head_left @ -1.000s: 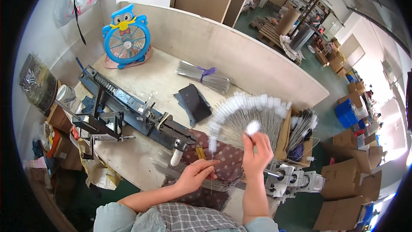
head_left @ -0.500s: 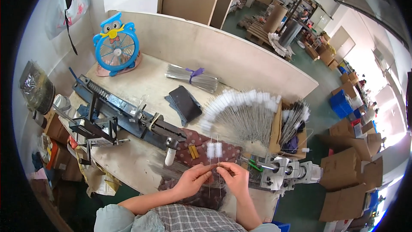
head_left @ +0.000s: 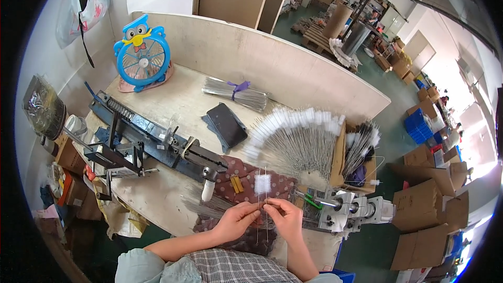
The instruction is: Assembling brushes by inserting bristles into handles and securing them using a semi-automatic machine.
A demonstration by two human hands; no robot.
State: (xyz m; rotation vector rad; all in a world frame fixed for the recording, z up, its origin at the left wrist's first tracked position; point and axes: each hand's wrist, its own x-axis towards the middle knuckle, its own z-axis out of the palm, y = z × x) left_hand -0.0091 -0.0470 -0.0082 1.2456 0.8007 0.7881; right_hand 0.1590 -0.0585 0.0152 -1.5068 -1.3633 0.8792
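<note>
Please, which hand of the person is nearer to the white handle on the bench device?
Left. The left hand is below and right of the white handle in the picture; the right hand is farther right.

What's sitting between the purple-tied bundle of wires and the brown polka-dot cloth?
In the head view, a dark, flat, phone-like slab lies between the wire bundle and the polka-dot cloth, atop a dark cloth.
</note>
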